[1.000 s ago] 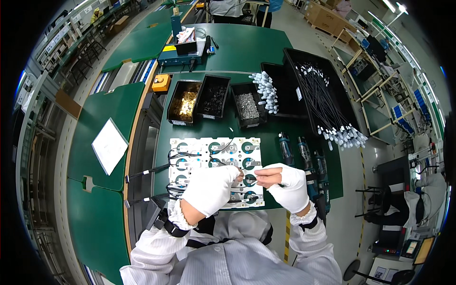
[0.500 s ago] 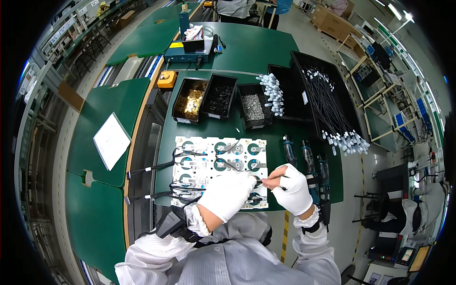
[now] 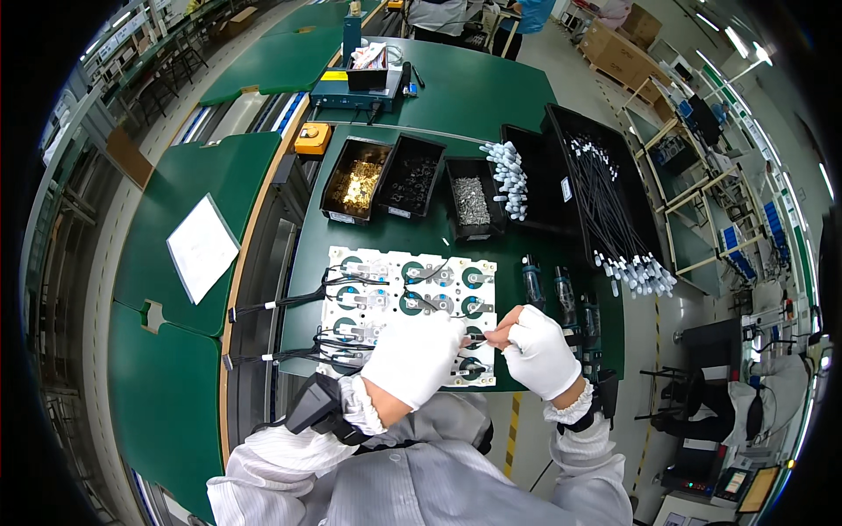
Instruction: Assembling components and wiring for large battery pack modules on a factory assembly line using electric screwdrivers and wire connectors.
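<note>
Both my hands wear white gloves with bare fingertips. My left hand (image 3: pixel 417 359) lies over the lower middle of a white plate (image 3: pixel 324 309) with round green spots and metal fittings. Its fingertips are closed at the plate's right side, mostly hidden by the glove. Just right of the plate's edge, my right hand (image 3: pixel 539 352) pinches with thumb and forefinger. A thin dark wire (image 3: pixel 475 338) seems to span the small gap between both hands' fingertips. Black cables (image 3: pixel 303 300) run off the plate's left side.
Beyond the plate stand black bins of brass-coloured parts (image 3: pixel 358 186), dark small parts (image 3: pixel 410 175) and silver screws (image 3: pixel 474 202). White-capped cables (image 3: pixel 614 202) fill a large black tray at right. Power screwdrivers (image 3: pixel 566 294) lie beside my right hand. A paper sheet (image 3: pixel 203 247) lies at left.
The view has shifted slightly. My right hand's fingers are drawn closer together in a tighter pinch; both hands stay at the plate's right edge.
</note>
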`<state>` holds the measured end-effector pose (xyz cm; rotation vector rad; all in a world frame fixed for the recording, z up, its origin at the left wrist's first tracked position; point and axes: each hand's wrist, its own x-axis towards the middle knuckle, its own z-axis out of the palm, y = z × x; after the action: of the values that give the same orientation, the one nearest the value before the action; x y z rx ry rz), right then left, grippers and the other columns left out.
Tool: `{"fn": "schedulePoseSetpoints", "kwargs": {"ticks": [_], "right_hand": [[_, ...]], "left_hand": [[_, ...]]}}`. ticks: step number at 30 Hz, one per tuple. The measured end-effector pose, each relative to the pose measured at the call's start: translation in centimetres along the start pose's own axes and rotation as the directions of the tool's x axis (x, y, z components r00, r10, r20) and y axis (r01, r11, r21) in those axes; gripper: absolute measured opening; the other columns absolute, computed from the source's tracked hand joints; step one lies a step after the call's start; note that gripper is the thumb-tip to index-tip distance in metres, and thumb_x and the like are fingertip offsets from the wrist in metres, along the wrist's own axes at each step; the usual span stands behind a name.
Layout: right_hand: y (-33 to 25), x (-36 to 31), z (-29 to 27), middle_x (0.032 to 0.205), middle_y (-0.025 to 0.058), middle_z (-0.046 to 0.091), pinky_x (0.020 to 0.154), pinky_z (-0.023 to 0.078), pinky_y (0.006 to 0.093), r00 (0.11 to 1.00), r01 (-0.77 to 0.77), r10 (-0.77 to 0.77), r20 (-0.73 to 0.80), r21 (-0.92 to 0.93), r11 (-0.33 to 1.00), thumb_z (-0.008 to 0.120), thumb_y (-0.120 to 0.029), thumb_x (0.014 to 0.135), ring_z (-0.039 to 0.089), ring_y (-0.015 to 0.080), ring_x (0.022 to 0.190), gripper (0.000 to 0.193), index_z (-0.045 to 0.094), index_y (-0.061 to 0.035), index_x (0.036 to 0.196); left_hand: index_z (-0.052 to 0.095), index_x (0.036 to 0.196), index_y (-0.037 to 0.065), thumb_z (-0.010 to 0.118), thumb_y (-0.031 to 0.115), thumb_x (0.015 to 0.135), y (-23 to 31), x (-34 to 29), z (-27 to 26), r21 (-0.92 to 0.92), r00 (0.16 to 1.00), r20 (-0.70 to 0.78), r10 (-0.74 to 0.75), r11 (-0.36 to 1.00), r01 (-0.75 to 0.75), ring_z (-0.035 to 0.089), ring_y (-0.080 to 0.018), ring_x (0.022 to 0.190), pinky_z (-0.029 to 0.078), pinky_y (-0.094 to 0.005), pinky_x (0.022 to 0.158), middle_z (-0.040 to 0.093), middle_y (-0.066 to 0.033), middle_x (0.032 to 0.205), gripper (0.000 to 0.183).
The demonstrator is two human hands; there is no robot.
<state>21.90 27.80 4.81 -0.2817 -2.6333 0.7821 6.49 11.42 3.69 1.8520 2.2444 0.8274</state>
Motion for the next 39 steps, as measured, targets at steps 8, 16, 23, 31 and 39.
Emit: {"fn": "schedulePoseSetpoints", "kwargs": {"ticks": [8,16,23,31,39], "right_hand": [[2.1,1.2,-0.8,0.080,0.0109,0.064,0.066,0.054,0.0339,0.991,0.033,-0.053,0.119,0.166,0.986,0.072,0.010,0.070,0.064,0.0260,0.075,0.013,0.072,0.0005,0.078],[1.4,1.3,-0.6,0.092,0.0099,0.063,0.074,0.055,0.0329,0.982,-0.096,0.051,0.182,0.247,0.964,0.081,0.007,0.072,0.067,0.0226,0.085,0.017,0.072,-0.0002,0.084],[2.7,1.4,-0.4,0.099,0.0075,0.064,0.071,0.056,0.0313,0.971,-0.209,0.142,0.191,0.397,0.894,0.083,0.007,0.069,0.066,0.0178,0.077,0.016,0.078,-0.0047,0.078],[2.9,0.5,-0.1,0.101,0.0115,0.065,0.075,0.054,0.0368,0.999,0.032,-0.040,0.032,0.217,0.976,0.090,-0.019,0.071,0.066,0.0275,0.089,0.029,0.074,-0.0043,0.091],[3.8,-10.2,6.6,0.128,0.0217,0.055,0.093,0.047,0.0503,0.722,-0.673,0.580,-0.377,-0.574,0.465,0.080,-0.027,0.080,0.053,0.0405,0.117,0.062,0.057,-0.0094,0.134]], "left_hand": [[0.070,0.083,0.004,0.073,0.018,0.092,-5.0,-4.3,-9.0,0.120,0.873,-0.279,-0.401,0.887,0.446,0.063,-0.0320,0.057,0.048,-0.0392,0.055,0.063,-0.0150,0.066,0.018],[0.071,0.085,0.005,0.080,0.008,0.078,-13.9,-9.9,-11.0,0.304,0.939,-0.218,-0.267,0.895,0.326,0.063,-0.0320,0.088,0.049,-0.0428,0.080,0.067,-0.0100,0.089,0.011],[0.067,0.107,0.011,0.076,0.008,0.081,-2.4,-2.2,-5.9,-0.069,0.998,0.001,0.065,0.996,-0.065,0.065,-0.0257,0.098,0.052,-0.0394,0.080,0.067,-0.0072,0.098,0.028],[0.067,0.104,0.007,0.057,0.017,0.095,0.6,1.1,1.5,-0.018,0.991,0.073,0.115,0.993,-0.114,0.065,-0.0280,0.083,0.053,-0.0395,0.074,0.066,-0.0076,0.103,0.017],[0.071,0.109,0.008,0.056,0.022,0.101,0.8,0.4,2.5,0.028,0.991,0.056,0.124,0.992,-0.126,0.068,-0.0279,0.077,0.055,-0.0407,0.071,0.070,-0.0087,0.095,0.022]]}}
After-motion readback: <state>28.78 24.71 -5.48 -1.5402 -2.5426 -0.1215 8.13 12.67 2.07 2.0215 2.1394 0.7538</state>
